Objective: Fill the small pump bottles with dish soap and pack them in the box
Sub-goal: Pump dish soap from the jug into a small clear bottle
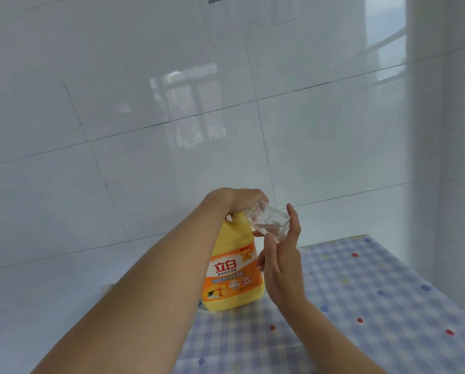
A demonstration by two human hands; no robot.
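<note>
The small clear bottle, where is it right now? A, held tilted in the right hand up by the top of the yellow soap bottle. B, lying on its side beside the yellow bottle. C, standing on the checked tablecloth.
A: the right hand holds the small clear bottle tilted, its mouth up at the top of the yellow dish soap bottle, off the tablecloth.

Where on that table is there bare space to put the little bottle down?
The checked cloth is bare right of the right hand, out to the table's far edge, and between the two forearms, in front of the dish soap bottle. It is crowded at that bottle's top, where the left hand and the small clear bottle meet.
</note>
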